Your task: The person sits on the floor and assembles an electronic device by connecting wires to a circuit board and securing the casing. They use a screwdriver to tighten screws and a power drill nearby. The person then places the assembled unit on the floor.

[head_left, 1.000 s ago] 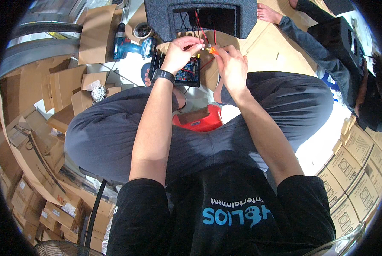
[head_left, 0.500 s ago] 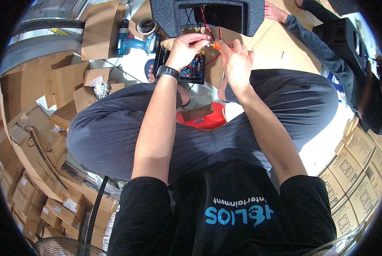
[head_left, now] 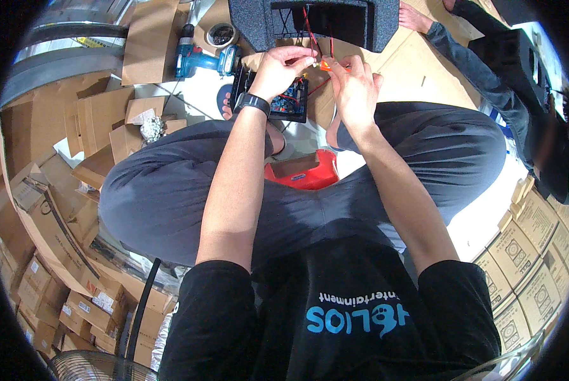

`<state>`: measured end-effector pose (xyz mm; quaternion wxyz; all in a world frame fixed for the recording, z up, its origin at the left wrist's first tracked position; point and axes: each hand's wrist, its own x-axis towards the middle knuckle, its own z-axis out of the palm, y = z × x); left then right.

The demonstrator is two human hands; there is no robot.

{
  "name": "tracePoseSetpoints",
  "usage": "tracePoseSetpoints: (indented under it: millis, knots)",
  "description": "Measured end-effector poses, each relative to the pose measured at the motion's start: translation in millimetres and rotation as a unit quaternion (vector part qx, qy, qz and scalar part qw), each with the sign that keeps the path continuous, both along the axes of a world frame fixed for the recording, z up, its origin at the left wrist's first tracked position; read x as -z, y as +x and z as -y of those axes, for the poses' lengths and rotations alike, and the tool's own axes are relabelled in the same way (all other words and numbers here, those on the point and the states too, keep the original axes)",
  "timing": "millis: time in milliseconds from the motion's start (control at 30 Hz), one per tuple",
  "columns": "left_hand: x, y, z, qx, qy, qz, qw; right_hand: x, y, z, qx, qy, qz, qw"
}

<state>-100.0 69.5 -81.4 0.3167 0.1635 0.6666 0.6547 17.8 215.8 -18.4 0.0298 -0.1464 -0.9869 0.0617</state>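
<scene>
Where hands (head_left: 355,95) nearly meet, orange piece (head_left: 324,65) seemingly between them.

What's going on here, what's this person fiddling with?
A seated person is working at some red wires that run from the opening of a dark cabinet. The right hand holds a small orange piece; the left hand is pinched close beside it, on something too small to make out. A circuit board sits below the hands, and a drill lies to the left.
</scene>
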Motion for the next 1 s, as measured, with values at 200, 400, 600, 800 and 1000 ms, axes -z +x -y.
tracePoseSetpoints:
  millis: [200, 400, 600, 800, 1000]
  knots:
    - [-2.2, -0.3, 0.8, 0.002, -0.006, -0.012, 1.0, 2.1, 0.5, -0.6, -0.002, 0.002, -0.032, 0.999]
    - [-0.8, -1.9, 1.9, 0.011, -0.009, 0.002, 1.0, 2.2, 0.0, -2.2, 0.011, -0.008, -0.033, 0.999]
    - [3.2, -1.5, 0.8, 0.002, 0.005, 0.017, 1.0, 1.6, -1.2, 0.0, 0.004, -0.008, -0.024, 1.0]
    - [0.6, -1.2, 2.2, 0.002, 0.0, 0.024, 1.0, 0.0, -1.3, 0.1, 0.002, 0.006, -0.028, 1.0]
    - [-0.9, -1.9, 3.1, 0.005, -0.005, 0.012, 1.0, -1.2, -1.0, -0.2, 0.001, 0.003, -0.019, 1.0]
